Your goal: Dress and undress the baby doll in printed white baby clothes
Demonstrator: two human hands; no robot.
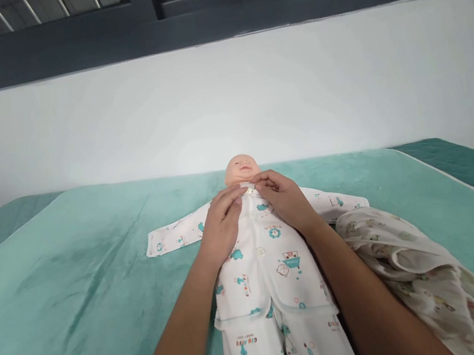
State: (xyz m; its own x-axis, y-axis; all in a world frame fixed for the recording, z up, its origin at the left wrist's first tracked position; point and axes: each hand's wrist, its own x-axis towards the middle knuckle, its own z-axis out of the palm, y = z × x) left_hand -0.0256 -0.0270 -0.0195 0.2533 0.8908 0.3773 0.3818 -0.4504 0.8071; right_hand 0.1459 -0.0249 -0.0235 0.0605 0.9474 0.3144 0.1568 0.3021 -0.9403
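Observation:
A baby doll (242,168) lies on its back on a teal blanket (76,279), head toward the wall. It wears a white printed top (273,256) with small buttons down the front, sleeves spread out, and matching trousers (285,346). My left hand (221,223) rests on the doll's chest with its fingertips at the collar. My right hand (284,198) pinches the collar at the top button, just under the chin. Both hands meet at the neckline.
A crumpled white printed cloth (418,268) lies to the right of the doll, beside my right forearm. A white wall (223,100) rises behind the bed, with a dark window frame (146,28) above. The blanket's edge (472,185) runs along the right.

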